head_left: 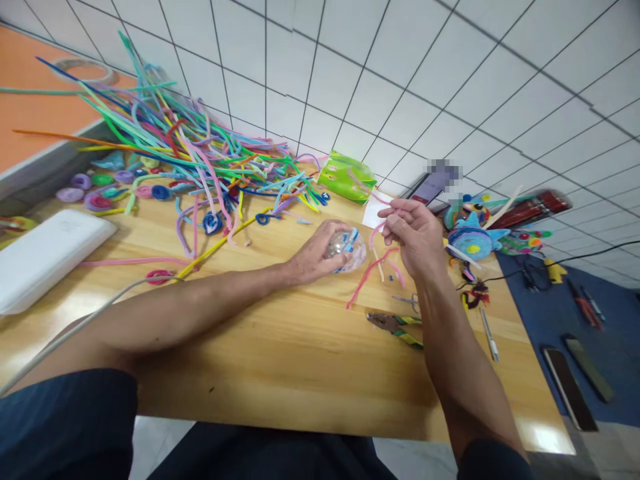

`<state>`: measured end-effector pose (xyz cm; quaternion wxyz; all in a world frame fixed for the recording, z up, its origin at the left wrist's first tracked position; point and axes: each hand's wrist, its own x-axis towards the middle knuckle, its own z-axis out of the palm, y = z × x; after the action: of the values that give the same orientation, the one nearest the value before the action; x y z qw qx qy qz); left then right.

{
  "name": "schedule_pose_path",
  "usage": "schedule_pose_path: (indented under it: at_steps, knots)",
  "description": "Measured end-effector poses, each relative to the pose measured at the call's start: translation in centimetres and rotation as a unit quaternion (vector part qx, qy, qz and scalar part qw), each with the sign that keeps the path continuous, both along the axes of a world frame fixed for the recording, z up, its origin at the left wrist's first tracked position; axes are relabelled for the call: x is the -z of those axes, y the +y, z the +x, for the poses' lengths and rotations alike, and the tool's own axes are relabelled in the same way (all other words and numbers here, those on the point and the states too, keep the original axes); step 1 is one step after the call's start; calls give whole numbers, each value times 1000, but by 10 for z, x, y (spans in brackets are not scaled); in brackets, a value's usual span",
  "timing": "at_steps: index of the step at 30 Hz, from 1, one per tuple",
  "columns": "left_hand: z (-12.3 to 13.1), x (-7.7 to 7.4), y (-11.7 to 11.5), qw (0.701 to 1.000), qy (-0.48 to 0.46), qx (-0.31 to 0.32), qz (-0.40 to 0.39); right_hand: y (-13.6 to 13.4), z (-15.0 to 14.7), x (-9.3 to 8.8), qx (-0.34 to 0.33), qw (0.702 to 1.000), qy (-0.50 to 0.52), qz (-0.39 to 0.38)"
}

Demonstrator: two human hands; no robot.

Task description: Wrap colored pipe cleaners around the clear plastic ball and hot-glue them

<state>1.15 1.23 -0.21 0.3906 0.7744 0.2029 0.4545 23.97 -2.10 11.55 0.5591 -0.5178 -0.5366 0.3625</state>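
Observation:
My left hand (320, 257) is wrapped round a clear, rounded object with blue and white markings (356, 252), perhaps a roll of tape, resting at the table's middle. My right hand (413, 233) is raised a little to the right of it, thumb and fingers pinching a pale pink pipe cleaner (375, 235). Below that hand lie a darker pink pipe cleaner (364, 280) and a short cream piece (379, 265). Pliers with green and yellow handles (390, 323) rest under my right forearm, beside small scissors (407, 301) partly hidden by the arm.
A large heap of coloured pipe cleaners (200, 150) spreads over the back left. Near it are a white box-like device (55, 257) and a green packet (346, 177). A phone (433, 183), a blue fuzzy fish (471, 245) and a pen (490, 335) lie to the right.

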Motion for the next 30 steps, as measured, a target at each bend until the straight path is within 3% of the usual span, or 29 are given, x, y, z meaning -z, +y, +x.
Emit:
schedule_pose_path:
  at_steps: [9, 18, 25, 30]
  knots:
    - [-4, 0, 1, 1000, 6, 0, 21, -5, 5, 4, -5, 994, 104, -11]
    - [-10, -2, 1, 1000, 16, 14, 14, 0, 13, 14, 6, 984, 160, -78]
    - [-11, 1, 3, 999, 4, 25, 25, -3, 19, 10, -11, 988, 154, -16]
    - [-10, 2, 3, 999, 10, 15, 28, -4, 22, 7, -28, 986, 158, -35]
